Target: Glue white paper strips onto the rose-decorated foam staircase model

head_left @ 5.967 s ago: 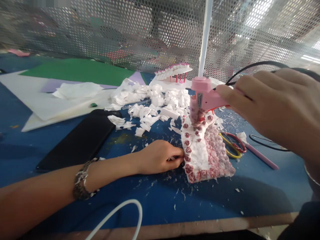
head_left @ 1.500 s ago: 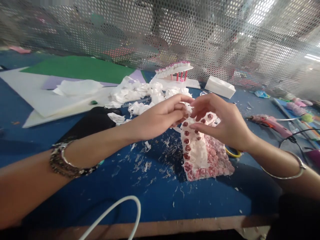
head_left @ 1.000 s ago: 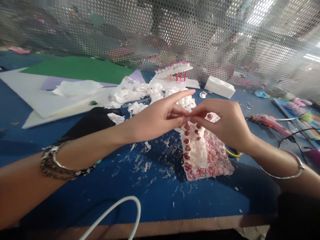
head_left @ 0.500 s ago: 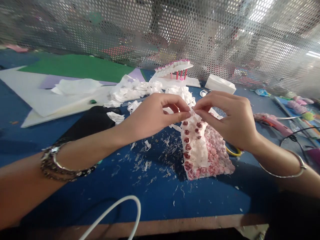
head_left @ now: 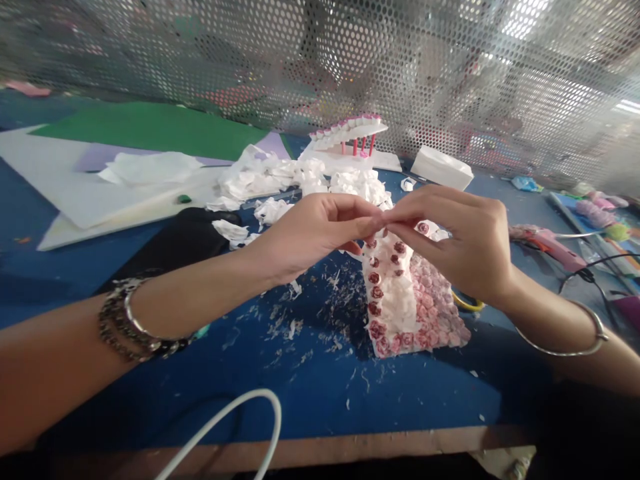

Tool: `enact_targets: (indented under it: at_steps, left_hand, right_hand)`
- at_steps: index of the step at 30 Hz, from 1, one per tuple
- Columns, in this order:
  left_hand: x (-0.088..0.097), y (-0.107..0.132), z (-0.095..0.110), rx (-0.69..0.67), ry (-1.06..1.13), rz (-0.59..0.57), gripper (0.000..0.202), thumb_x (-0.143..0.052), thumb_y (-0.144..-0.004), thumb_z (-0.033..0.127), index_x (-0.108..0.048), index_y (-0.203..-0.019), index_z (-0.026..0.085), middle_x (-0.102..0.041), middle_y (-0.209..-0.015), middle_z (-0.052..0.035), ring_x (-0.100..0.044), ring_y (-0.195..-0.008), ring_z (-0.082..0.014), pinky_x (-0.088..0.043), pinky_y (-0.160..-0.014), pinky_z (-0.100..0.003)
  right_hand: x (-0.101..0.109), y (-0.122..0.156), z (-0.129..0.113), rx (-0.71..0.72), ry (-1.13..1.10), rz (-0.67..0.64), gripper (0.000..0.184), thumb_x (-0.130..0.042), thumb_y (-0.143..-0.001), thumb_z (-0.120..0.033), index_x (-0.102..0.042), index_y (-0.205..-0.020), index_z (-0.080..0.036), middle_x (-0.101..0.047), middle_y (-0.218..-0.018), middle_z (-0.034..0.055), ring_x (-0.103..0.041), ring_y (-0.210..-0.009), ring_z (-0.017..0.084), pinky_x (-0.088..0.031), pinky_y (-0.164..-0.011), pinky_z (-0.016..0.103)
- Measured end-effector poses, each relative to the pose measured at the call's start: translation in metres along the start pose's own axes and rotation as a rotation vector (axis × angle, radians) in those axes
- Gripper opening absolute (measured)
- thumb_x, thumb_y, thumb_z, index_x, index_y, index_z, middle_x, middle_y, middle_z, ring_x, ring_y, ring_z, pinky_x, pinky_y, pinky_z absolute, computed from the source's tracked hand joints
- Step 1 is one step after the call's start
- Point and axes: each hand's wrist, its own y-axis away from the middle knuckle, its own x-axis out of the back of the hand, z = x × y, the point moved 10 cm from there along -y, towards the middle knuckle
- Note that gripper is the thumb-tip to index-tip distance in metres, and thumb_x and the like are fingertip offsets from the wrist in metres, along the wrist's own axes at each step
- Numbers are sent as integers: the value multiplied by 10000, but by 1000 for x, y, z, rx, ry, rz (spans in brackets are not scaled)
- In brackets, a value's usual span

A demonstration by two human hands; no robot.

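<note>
The white panel (head_left: pixel 400 303) is lying on the blue table (head_left: pixel 310 393), R of centre; red roses (head_left: pixel 374 278) are running down its L side, pink roses (head_left: pixel 433 303) are crowding its R. L hand (head_left: pixel 313 233) and R hand (head_left: pixel 460 243) are meeting over the far end, thumb and index tips pinching together; can't tell what's b/w them, if anything, b/c the fingers are hiding it. Whether the tips are touching the panel isn't showing either.

For tidy finger work, a light pinch is prob. best, w/ wrists off the roses so none are getting squashed; bracing one hand against the other is prob. helping too.

Edges: fine paper bits (head_left: pixel 293 328) are scattering past the panel's L edge, a yellow loop (head_left: pixel 465 307) is sitting just beside its R edge. Beyond the hands, white scraps (head_left: pixel 357 183) are piling up, w/ a small model (head_left: pixel 347 137) and a white box (head_left: pixel 443 167) standing behind; metal mesh (head_left: pixel 320 67) is closing off the back. A glue gun (head_left: pixel 553 248) is resting R of the R hand, so wide swings there need care. L forearm is crossing in front of a black phone (head_left: pixel 165 250). A white cable (head_left: pixel 263 393) is looping up near the table's front edge (head_left: pixel 320 453); room for moving is looking best b/w that edge and the panel.
</note>
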Motion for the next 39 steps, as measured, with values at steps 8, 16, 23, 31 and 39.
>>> enact_targets:
  at_steps: [8,16,23,31,39]
  left_hand:
    - [2,3,23,-147,-175,32,216,-627,-752,332,-630,-918,193,-635,-848,12,-581,-742,-71,-470,-655,-149]
    - [15,-5,22,-165,-454,61,234,-559,-779,309,-602,-951,158,-627,-928,-25,-578,-801,-102,-462,-693,-183]
    - [10,-4,22,-163,-439,-3,226,-557,-758,259,-596,-962,169,-569,-758,-4,-545,-705,-95,-428,-635,-197]
    - [10,1,32,-193,-497,18,178,-547,-766,289,-620,-893,188,-511,-686,10,-496,-623,-83,-396,-561,-195]
    - [6,-1,30,-215,-491,-26,164,-521,-763,266,-628,-852,181,-613,-810,-9,-574,-748,-113,-455,-678,-221]
  right_hand:
    - [8,1,6,-48,23,24,125,-494,-841,-199,-619,-834,-209,-628,-839,17,-578,-769,103,-455,-698,244]
    - [-12,2,11,-12,124,-254,94,-528,-821,-236,-614,-805,-203,-608,-890,31,-556,-854,150,-438,-742,293]
    - [18,-4,1,16,185,-173,78,-509,-838,-246,-572,-793,-230,-624,-857,22,-574,-821,148,-429,-709,295]
    - [-39,1,10,34,233,-364,155,-491,-820,-212,-629,-772,-160,-587,-823,60,-538,-821,165,-404,-702,292]
    - [-58,4,13,64,351,-486,189,-471,-821,-221,-633,-749,-156,-547,-754,46,-474,-696,133,-350,-653,288]
